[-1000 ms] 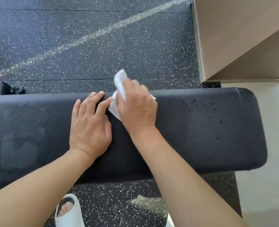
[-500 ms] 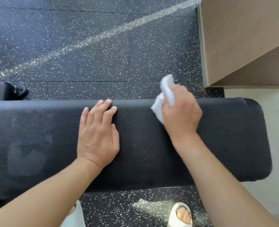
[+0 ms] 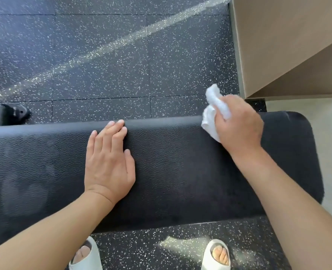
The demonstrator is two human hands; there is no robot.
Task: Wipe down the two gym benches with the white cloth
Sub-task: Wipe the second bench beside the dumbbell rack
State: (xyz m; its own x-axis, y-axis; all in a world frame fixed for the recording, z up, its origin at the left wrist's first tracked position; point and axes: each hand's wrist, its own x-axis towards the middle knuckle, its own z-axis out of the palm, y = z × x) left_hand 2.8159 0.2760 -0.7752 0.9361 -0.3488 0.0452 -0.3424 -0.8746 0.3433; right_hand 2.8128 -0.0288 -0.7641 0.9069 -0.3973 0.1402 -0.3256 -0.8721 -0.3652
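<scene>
Since one second ago, our right hand (image 3: 239,123) with the white cloth (image 3: 214,114) has travelled along the far edge of the bench (image 3: 180,172), from just beside our left hand (image 3: 108,162) to a place near the rounded right end; our left hand has stayed flat at the same spot.

We see the dark speckled floor (image 3: 103,55) behind the bench, with a pale streak of light across it. At the upper right stands a beige wall (image 3: 287,36), just behind the bench end. The black padded bench lies across the whole view, and its textured top carries both our hands.

Our left hand rests palm down on the middle of the bench, the fingers straight and close together, the fingertips reaching the far edge. Our right hand curls its fingers around the crumpled white cloth and presses it on the far edge of the bench; one part of the cloth sticks up above the hand. The two hands are well apart.

At the far left a small black part (image 3: 15,114) sits on the floor. Below the bench we see our two white open-toe slippers (image 3: 217,256).
</scene>
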